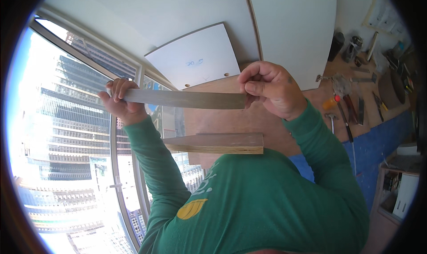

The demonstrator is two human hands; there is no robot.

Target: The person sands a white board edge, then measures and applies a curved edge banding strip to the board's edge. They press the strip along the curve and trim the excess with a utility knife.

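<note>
A long flat grey strip (184, 99), thin and slightly bowed like edge banding, is held level in front of my chest. My left hand (122, 100) has its fingers wrapped round the left end. At the other end, my right hand (275, 89) is closed in a pinch, thumb and fingers at the strip's tip; the exact contact is partly hidden by the fingers. Below the strip, near my torso, lies a plywood board (218, 143) with its layered edge facing me, touching or nearly touching my shirt.
A wooden worktop (213, 120) spreads beneath. Behind it leans a white panel (195, 58) with two holes. To the right lie a hammer (331, 120), a black-handled tool (347, 125), pliers (378, 103) and a round container (391, 91). A large window (75, 120) runs along the left.
</note>
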